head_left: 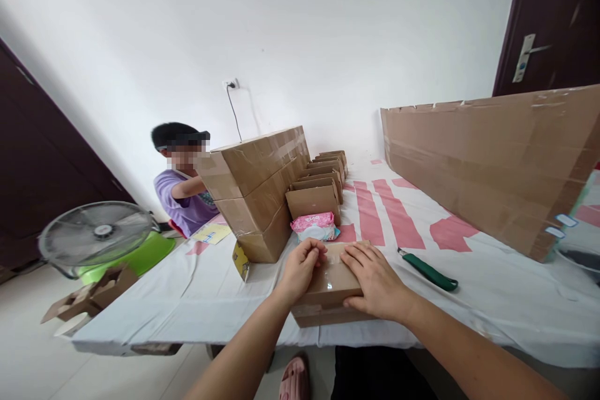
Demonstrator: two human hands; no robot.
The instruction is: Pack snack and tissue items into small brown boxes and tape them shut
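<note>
A small cardboard box sits at the near edge of the table, its top seam covered with clear tape. My left hand rests on the box's left top edge with its fingers curled and pressed against the taped seam. My right hand lies flat on the box's right side, fingers stretched out and slightly apart. Just behind the box lies a pink packet of wipes.
A stack of sealed cartons and a row of open small boxes stand behind. A green-handled cutter lies right of the box. A long cardboard sheet stands at right. A seated person, a fan and floor cardboard are left.
</note>
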